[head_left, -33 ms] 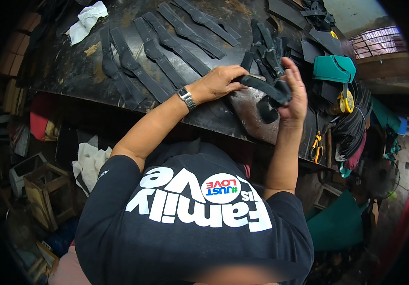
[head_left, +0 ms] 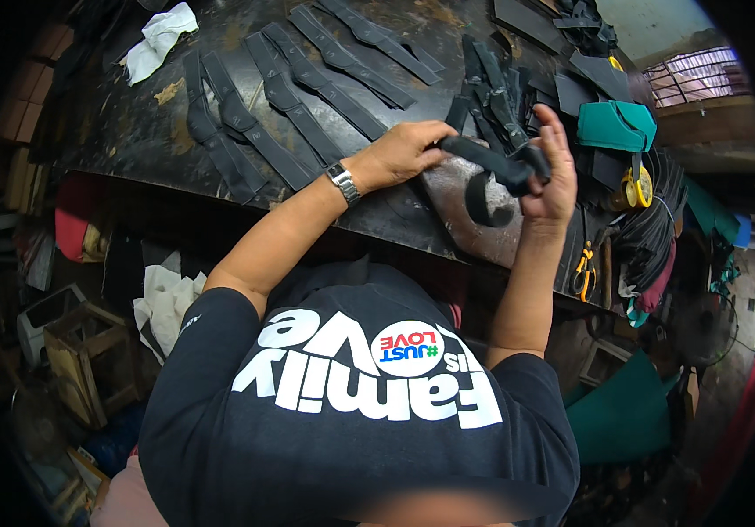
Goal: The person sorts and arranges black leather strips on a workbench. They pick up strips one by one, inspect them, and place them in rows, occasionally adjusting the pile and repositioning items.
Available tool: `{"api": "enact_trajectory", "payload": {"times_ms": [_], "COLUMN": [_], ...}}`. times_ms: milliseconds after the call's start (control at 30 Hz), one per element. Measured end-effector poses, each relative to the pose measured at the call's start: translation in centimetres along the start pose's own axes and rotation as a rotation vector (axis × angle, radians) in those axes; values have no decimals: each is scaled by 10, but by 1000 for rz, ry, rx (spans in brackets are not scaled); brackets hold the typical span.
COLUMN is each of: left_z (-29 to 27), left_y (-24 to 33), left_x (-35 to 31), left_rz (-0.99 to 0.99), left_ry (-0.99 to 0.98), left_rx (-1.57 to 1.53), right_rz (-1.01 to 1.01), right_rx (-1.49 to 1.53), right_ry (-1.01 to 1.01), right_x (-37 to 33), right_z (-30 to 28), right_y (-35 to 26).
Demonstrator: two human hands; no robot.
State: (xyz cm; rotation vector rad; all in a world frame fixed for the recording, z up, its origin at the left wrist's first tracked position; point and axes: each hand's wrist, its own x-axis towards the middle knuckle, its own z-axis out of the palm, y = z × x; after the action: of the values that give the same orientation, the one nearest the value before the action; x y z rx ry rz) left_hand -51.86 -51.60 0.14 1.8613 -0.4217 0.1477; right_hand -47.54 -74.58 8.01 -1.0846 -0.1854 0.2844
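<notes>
My left hand (head_left: 404, 154), with a metal watch at the wrist, pinches one end of a black strap (head_left: 487, 161) between thumb and fingers. The strap runs across to my right hand (head_left: 555, 180), where it lies between the thumb and the palm, the other fingers raised. A loose curl of black strap hangs below, over a worn brown slab (head_left: 465, 206) at the table's near side. Just beyond my hands lies a tangled pile of black straps (head_left: 493, 88). Several shaped black straps (head_left: 285, 97) are laid in pairs to the left of it.
The dark table (head_left: 154, 140) carries a white cloth (head_left: 160, 42) at far left. To the right are a green folded piece (head_left: 616, 127), a yellow tape roll (head_left: 637, 188), orange-handled pliers (head_left: 584, 272) and a bundle of black cords (head_left: 650, 233) at the edge.
My right hand has shifted slightly right, and the strap between my hands is straighter. The loose curl below has opened out a little. My left hand stays nearly in place.
</notes>
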Motion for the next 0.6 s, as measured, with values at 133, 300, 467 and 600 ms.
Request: {"api": "enact_trajectory", "payload": {"times_ms": [133, 300, 467, 600], "left_z": [-2, -15, -13, -11], "left_y": [-2, 0, 11, 17], "left_x": [1, -2, -1, -2], "left_rz": [-174, -440, 300, 308], "left_ry": [186, 79, -105, -13], "left_rx": [-864, -880, 852, 689], "right_rz": [-212, -194, -280, -304], "right_rx": [-251, -1944, -1196, -1403], "right_ry": [159, 193, -384, -368], "right_x": [2, -2, -5, -2], "right_z": [-18, -29, -10, 10], "right_y": [-19, 12, 42, 62]}}
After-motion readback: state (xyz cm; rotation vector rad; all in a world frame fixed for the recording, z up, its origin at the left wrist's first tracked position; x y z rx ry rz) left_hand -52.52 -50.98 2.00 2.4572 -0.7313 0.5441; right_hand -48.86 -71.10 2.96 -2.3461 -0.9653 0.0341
